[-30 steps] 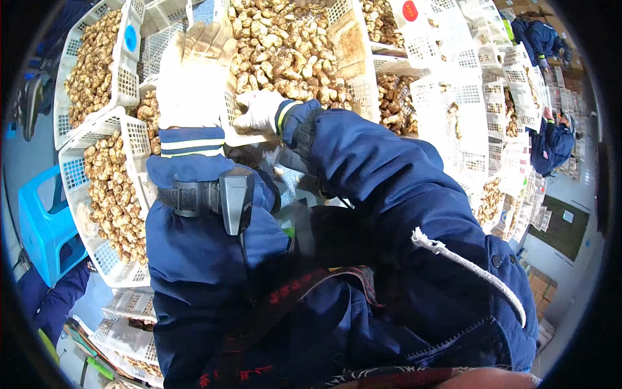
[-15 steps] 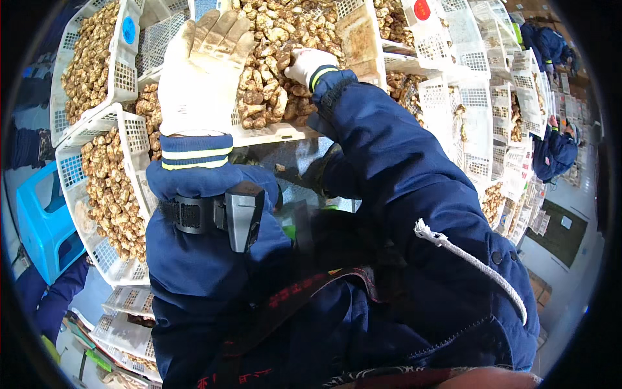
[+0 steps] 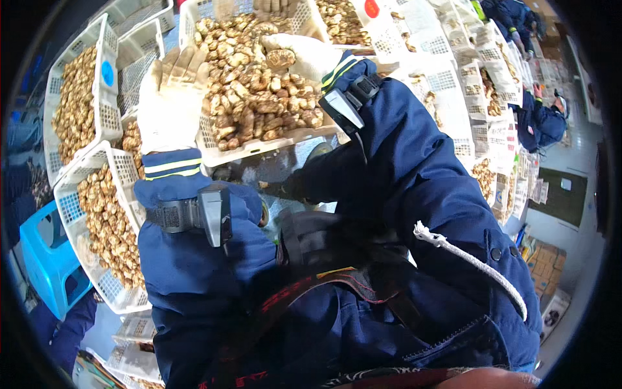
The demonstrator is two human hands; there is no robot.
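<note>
My left hand (image 3: 170,107), in a white glove with brown-stained fingers, is stretched out flat with its fingers together over the left rim of a white plastic crate (image 3: 259,148). Nothing shows in it. The crate in front of me is heaped with stubby brown-and-cream mushrooms (image 3: 249,97). Over the right side of the heap, my gloved right hand (image 3: 304,55) has its fingers closed around a larger mushroom (image 3: 280,59). Part of that grip is hidden behind the mushroom. Dark boxy devices are strapped to both my wrists.
More mushroom crates stand left, including a near-left crate (image 3: 107,223), and far right. A blue plastic stool (image 3: 55,259) is at the left. Stained glove fingers (image 3: 275,6) show at the top edge; whose is unclear. Other people (image 3: 541,123) are at the far right.
My right hand has come up from among the mushrooms and turned, with a larger one now showing in its fingers. The view has shifted; my left hand stays flat and open.
</note>
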